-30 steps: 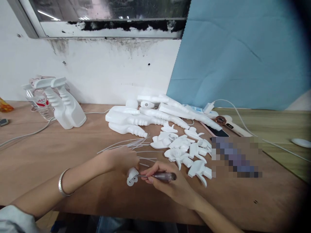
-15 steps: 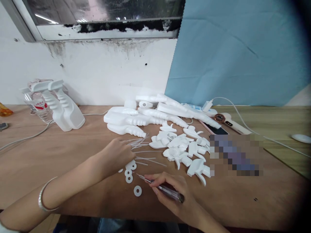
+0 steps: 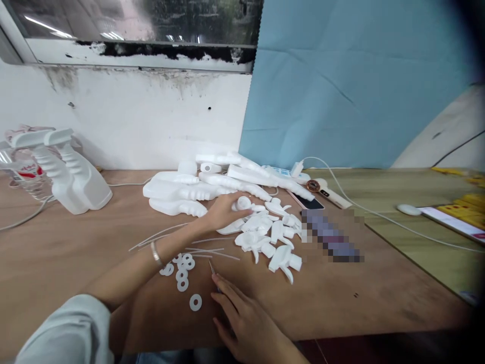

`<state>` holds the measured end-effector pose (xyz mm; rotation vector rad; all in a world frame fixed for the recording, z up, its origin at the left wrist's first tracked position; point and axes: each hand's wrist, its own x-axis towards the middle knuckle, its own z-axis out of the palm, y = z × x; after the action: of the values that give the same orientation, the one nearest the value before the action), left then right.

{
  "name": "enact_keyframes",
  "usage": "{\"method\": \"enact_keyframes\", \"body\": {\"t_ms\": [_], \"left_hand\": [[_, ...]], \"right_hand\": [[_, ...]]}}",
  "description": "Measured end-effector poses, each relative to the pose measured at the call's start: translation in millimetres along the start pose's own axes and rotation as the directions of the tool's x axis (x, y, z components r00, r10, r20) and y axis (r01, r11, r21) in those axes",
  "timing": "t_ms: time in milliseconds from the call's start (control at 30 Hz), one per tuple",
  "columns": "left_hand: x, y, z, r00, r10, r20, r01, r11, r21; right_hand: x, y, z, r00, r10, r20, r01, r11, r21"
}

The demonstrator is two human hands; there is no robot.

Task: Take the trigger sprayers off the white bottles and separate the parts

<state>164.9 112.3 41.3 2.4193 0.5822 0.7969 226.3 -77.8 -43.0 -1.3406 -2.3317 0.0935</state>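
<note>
My left hand (image 3: 224, 210) reaches over the pile of white trigger spray heads (image 3: 255, 222), its fingers closed around one spray head (image 3: 243, 203) with the round collar showing. Low in the middle, my right hand (image 3: 246, 313) grips a slim screwdriver-like tool (image 3: 211, 267). Its thin metal tip points up and away, while the handle is mostly hidden under the fingers. Left of that tip lie several flat white ring washers (image 3: 182, 275), one ring (image 3: 195, 302) apart from the others. Thin white tubes (image 3: 212, 251) lie between the two hands, some partly behind my left forearm.
White spray bottles (image 3: 174, 192) lie heaped behind the spray heads. Two white bottles with heads (image 3: 81, 177) stand at left beside a clear plastic bottle (image 3: 30, 172). A phone (image 3: 310, 201), a handheld device (image 3: 333, 194) and a white cable (image 3: 364, 207) are on the right.
My left hand has moved from the tubes and washers, away and right to the spray heads, and has taken one. My right hand has turned, covering the tool's handle. The view has shifted right.
</note>
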Motion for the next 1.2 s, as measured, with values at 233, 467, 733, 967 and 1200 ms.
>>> {"method": "enact_keyframes", "body": {"t_ms": [233, 467, 733, 967, 1200], "left_hand": [[35, -17, 63.4, 0.999, -0.037, -0.002, 0.037, 0.995, 0.092], [-4, -7, 2.0, 0.994, -0.025, -0.108, 0.038, 0.991, 0.126], [-203, 4, -55.9, 0.873, -0.479, -0.091, 0.482, 0.876, 0.014], [-276, -7, -36.4, 0.864, -0.5, -0.067, 0.503, 0.843, 0.193], [-229, -22, -42.4, 0.882, -0.468, -0.051, 0.467, 0.855, 0.228]], "right_hand": [[-2, 2, -4, 0.996, 0.051, 0.078, -0.051, 0.999, -0.003], [1, -2, -16, 0.998, 0.055, 0.038, -0.057, 0.996, 0.062], [8, -18, 14, 0.984, -0.069, 0.166, 0.058, 0.996, 0.07], [37, -26, 17, 0.947, 0.131, 0.294, -0.116, 0.991, -0.068], [63, -22, 24, 0.921, 0.176, 0.346, -0.177, 0.984, -0.029]]}}
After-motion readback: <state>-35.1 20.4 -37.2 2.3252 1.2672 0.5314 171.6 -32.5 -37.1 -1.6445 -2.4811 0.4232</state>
